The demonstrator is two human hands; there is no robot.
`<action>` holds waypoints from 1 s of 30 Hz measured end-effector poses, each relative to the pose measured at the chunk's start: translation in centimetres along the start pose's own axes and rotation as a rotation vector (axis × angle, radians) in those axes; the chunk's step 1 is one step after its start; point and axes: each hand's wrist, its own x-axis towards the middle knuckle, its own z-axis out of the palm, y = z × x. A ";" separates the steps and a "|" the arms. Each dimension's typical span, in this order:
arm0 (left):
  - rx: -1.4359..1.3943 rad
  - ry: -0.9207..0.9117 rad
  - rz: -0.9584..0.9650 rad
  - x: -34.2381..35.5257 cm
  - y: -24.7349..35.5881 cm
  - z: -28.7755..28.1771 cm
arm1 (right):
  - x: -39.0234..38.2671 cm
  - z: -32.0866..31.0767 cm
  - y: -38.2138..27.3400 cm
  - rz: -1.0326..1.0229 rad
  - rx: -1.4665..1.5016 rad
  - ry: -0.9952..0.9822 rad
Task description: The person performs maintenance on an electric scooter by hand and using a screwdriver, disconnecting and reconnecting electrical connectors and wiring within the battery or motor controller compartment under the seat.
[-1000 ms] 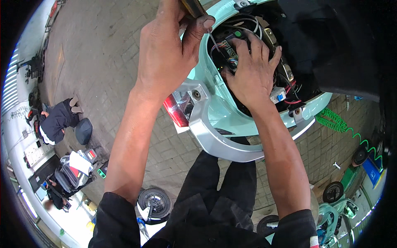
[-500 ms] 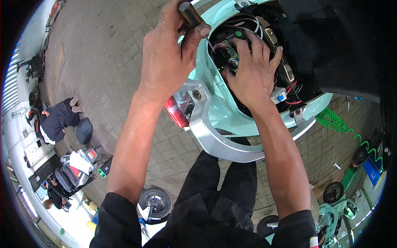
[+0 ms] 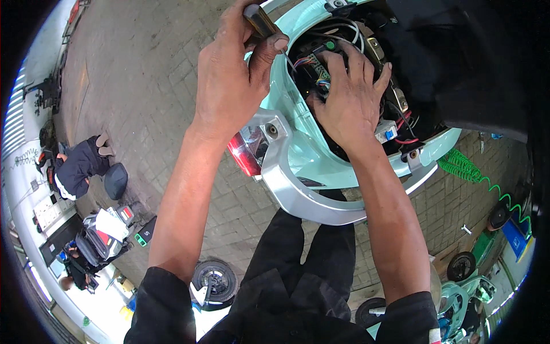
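My left hand (image 3: pixel 232 86) is closed around the dark handle of a screwdriver (image 3: pixel 260 22). Its thin shaft slants down to the wires at the near-left side of an open compartment in a mint-green scooter body (image 3: pixel 286 103). Inside, my right hand (image 3: pixel 352 97) grips a black electronic module (image 3: pixel 322 73) with green terminals, thumb and index finger at its edges and the other fingers spread. Coloured wires (image 3: pixel 303 61) run into the module. The thumb's tip and the screwdriver's tip are hard to make out. A white-and-blue connector (image 3: pixel 385 132) sits beside my right wrist.
A silver grab rail (image 3: pixel 303 200) and a red tail light (image 3: pixel 244 153) stick out on my side. A black seat (image 3: pixel 464 63) rises at the right. A green coiled hose (image 3: pixel 461 166) hangs beyond. Another person (image 3: pixel 80 169) crouches far left; a wheel (image 3: pixel 214 282) lies behind me.
Both hands keep their places and grips, with only a slight shift of the left hand. Small green lights near the module no longer show; a faint orange one does.
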 end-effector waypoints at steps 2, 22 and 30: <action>0.014 0.001 -0.008 0.1 0.1 0.0 | 0.0 0.0 0.0 -0.001 0.003 0.002; 0.041 -0.010 0.013 0.1 0.2 0.0 | -0.1 0.2 0.2 -0.017 0.013 0.030; 0.065 -0.012 0.009 0.0 0.3 0.0 | -0.1 0.2 0.1 -0.017 0.008 0.035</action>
